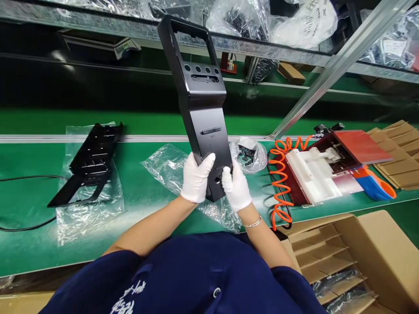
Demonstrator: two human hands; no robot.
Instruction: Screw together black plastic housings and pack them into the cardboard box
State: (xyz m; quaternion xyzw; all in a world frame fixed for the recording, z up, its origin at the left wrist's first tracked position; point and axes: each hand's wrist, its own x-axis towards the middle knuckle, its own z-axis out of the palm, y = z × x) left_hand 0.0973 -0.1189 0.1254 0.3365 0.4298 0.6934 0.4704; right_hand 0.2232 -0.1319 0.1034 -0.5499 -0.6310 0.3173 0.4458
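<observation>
Matte black panel [200, 100], long, window cutout on top, four round holes, both gloved hands' fingers [205, 162] clamped on its base

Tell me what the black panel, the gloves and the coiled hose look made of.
Black panel: likely moulded plastic, matte, with soft sheen and crisp cut-outs. Gloves on left hand and right hand: white fabric, seemingly knit. Coiled hose: glossy orange plastic, probably.

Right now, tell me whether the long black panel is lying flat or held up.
Held up: both gloved hands grip the black panel by its lower end, tilted above the green table.
</observation>
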